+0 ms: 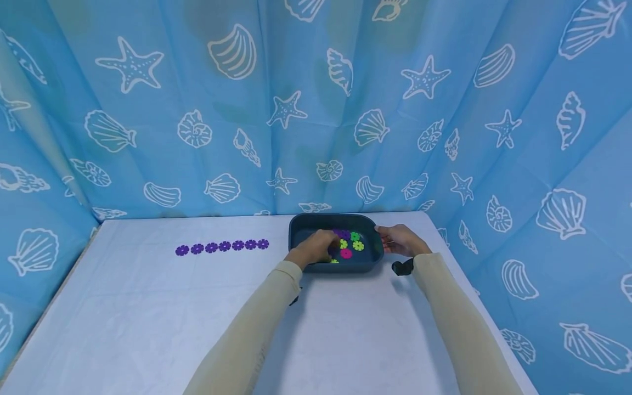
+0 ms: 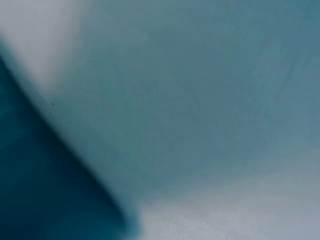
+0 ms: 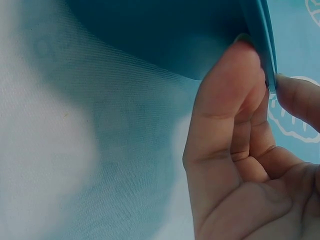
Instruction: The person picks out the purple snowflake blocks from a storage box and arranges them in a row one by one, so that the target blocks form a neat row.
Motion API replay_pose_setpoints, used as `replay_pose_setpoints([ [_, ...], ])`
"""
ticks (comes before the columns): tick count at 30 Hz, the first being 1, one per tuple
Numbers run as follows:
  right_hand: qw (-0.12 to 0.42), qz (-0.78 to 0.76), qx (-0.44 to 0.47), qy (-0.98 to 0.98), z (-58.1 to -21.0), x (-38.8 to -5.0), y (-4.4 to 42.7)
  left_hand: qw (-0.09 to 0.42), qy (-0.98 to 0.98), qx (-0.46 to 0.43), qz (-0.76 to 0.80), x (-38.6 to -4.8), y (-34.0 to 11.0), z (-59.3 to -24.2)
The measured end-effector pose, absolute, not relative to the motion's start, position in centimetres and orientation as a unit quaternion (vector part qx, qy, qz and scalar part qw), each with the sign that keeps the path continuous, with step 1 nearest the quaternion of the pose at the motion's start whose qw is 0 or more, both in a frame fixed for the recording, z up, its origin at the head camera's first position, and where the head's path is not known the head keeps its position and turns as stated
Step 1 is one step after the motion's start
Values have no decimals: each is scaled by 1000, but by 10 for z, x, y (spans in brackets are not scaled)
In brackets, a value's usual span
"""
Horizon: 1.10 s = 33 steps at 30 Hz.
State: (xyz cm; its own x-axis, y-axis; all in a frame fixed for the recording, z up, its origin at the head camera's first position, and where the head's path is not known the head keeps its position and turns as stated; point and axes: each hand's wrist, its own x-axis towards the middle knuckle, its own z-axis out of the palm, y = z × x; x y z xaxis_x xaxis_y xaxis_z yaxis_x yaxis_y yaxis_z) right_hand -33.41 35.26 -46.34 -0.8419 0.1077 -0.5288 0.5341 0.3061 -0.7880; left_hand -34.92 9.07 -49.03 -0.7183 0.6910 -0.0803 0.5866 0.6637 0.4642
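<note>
A dark rectangular tray (image 1: 340, 268) with rounded corners stands near the back of the table. Inside it lie several small flower-shaped pieces: a pink one (image 1: 346, 254), a yellow one (image 1: 358, 246), a green one (image 1: 355, 236) and purple ones (image 1: 345, 234). My left hand (image 1: 316, 247) reaches over the tray's left side, fingers down among the pieces; its fingertips are hidden. With thumb and fingers my right hand (image 1: 402, 240) pinches the tray's right rim (image 3: 260, 30). The left wrist view has only the blurred tray side (image 2: 45, 185) and cloth.
Left of the tray, several purple flower pieces (image 1: 224, 246) lie in a straight row on the white-covered table (image 1: 123, 307). A blue curtain (image 1: 316, 109) with white shell and starfish prints hangs behind and at both sides.
</note>
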Motion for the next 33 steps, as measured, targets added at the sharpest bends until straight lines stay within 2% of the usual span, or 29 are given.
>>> replay_pose_setpoints([
  [6, 195, -552, 200, 786, -463, -334, 353, 129, 897, 381, 182, -349, 89, -488],
  [12, 196, -550, 202, 787, -462, -333, 351, 104, 894, 413, 139, -347, 89, -482],
  [24, 195, -553, 200, 785, -461, -334, 351, 84, 904, 377, 183, -350, 89, -484],
  [33, 193, -545, 206, 790, -464, -336, 352, 48, 894, 362, 259, -350, 86, -483],
])
